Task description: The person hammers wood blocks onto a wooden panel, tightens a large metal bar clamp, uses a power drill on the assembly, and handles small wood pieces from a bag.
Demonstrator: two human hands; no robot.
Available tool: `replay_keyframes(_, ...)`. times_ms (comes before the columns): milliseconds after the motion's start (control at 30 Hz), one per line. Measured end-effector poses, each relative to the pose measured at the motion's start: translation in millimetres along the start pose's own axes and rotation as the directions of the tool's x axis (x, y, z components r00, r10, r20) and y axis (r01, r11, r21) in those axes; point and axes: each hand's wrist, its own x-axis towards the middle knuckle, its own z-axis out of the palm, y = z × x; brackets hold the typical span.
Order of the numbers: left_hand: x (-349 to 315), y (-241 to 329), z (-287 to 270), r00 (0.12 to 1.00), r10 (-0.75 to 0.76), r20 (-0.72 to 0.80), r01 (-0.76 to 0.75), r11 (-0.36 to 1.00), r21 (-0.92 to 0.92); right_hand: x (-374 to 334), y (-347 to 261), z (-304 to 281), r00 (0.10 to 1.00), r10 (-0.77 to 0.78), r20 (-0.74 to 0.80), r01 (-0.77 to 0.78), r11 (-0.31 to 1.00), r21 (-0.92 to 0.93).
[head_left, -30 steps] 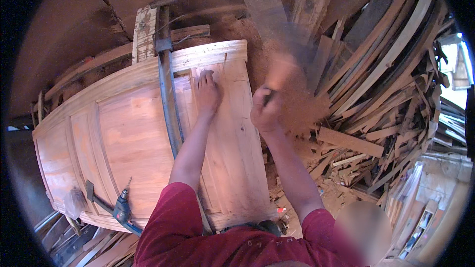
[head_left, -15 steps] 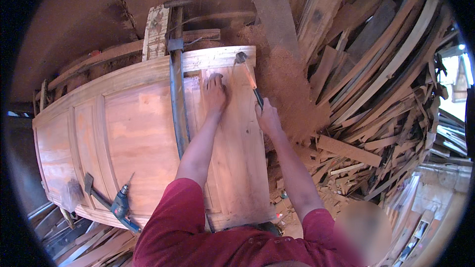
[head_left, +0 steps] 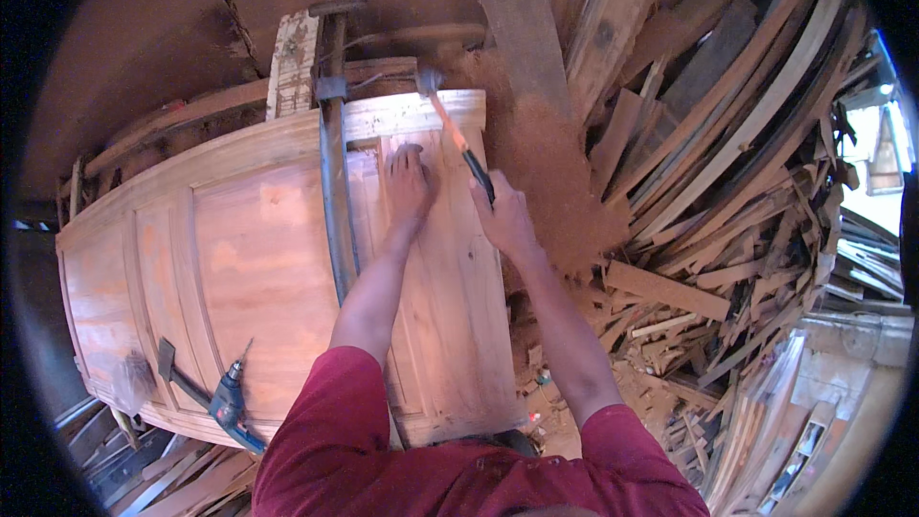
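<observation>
A paneled wooden door (head_left: 258, 268) lies flat in front of me, with a long metal bar clamp (head_left: 335, 182) across it. My left hand (head_left: 410, 182) rests on the door just right of the clamp, its fingers laid over the wood near the far rail. Wrapped round the black grip of a hammer (head_left: 455, 134) is my right hand (head_left: 504, 215), at the door's right edge. The hammer's head, blurred by motion, is by the door's far edge, above and beyond my left fingertips.
On the door's near left part lie a power drill (head_left: 228, 400) and a second hammer-like tool (head_left: 182, 373), beside a clear plastic bag (head_left: 132, 381). Stacked boards and offcuts (head_left: 737, 172) crowd the right side. Sawdust (head_left: 555, 191) is heaped beyond the door's right edge.
The hammer's head has swung left and away from me, from the door's far right corner to its far edge. My right hand has shifted slightly left; my left hand stays on the door.
</observation>
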Motion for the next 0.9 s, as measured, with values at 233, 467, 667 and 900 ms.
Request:
replay_keyframes(233, 1, 13, -2, 0.998, -0.022, 0.059, 0.022, 1.000, 0.000, -18, 50, 27, 0.964, -0.069, -0.257, 0.091, 0.993, 0.073)
replay_keyframes(467, 5, 5, -11, 0.999, -0.034, 0.020, 0.035, 0.999, -0.025, -5, -2, -14, 0.939, 0.012, -0.343, 0.012, 0.998, 0.067)
replay_keyframes(667, 5, 10, -2, 1.000, 0.019, -0.021, -0.020, 0.999, -0.049, -7, 59, 32, 0.940, -0.069, -0.333, 0.051, 0.997, -0.062)
replay_keyframes(900, -1, -9, -1, 0.996, 0.003, -0.088, -0.007, 0.999, -0.049, -170, 99, -30, 0.922, 0.382, -0.068, -0.387, 0.919, -0.080)
